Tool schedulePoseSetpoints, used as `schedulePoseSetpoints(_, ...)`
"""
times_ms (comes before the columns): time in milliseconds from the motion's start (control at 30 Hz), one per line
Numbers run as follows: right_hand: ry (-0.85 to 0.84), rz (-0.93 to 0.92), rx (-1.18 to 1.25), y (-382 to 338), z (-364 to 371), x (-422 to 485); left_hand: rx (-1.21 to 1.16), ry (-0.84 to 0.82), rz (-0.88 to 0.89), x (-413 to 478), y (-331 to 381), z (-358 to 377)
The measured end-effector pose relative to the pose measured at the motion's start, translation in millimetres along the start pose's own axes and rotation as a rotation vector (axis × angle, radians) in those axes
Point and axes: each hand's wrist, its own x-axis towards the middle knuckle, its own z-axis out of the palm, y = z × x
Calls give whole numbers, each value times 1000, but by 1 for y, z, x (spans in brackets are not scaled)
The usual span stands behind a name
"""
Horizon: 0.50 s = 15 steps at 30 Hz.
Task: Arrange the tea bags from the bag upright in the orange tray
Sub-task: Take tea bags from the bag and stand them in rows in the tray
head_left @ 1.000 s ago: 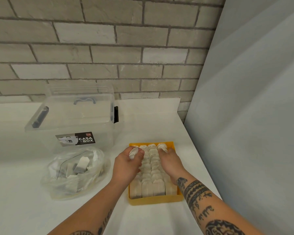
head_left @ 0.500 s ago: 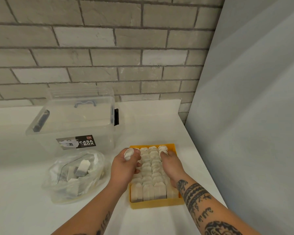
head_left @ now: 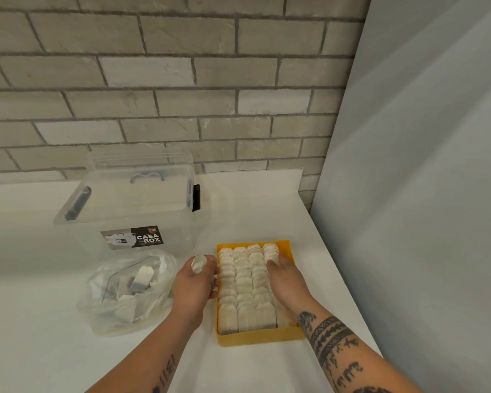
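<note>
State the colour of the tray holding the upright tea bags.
Orange-yellow. The tray shows best in the head view, the only one.

Black banded tattoos [head_left: 329, 336] cover the right forearm [head_left: 349, 364].

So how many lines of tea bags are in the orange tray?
4 lines, side by side: one by the left wall, two in the middle, one at the right, partly under the right hand.

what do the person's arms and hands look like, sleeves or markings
The left hand and right hand are bare: no gloves, rings or sleeves visible. The right forearm carries dark tattooed bands and symbols; the left forearm has a smaller dark tattoo.
</note>
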Motion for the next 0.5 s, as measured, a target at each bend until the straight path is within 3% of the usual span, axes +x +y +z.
schedulePoseSetpoints(100, 48, -161, -230, 6, 4, 1, 11, -4, 15, -2, 1, 0)
schedulePoseSetpoints(233, -26, -435, -813, 10, 20, -1, 25, 1, 32, -5, 0, 0)
schedulePoseSetpoints(367, -106, -437, -1081, 19, 31, 0, 52, -3, 36, -5, 0, -1)
schedulePoseSetpoints(500, -109, -403, -1103, 18, 30, 2, 45, -4, 34, -7, 2, -3)
